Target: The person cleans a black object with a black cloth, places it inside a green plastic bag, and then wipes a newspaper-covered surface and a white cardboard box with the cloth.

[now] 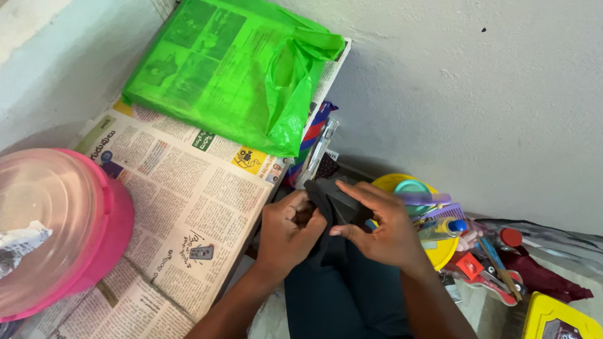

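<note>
Head view shows both hands working a dark cloth (336,207) near the middle. Left hand (290,229) is curled tight, pinching its left edge; right hand (383,229) lies over it, fingers extended, thumb pressing. The step looks like folding or turning; next calls for a steady pinch. Newspaper (182,188) lies left, green bag (220,69) far.

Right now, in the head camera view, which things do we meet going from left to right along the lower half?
Pink container → newspaper → left hand → dark cloth held by both hands → right hand → yellow box.
</note>
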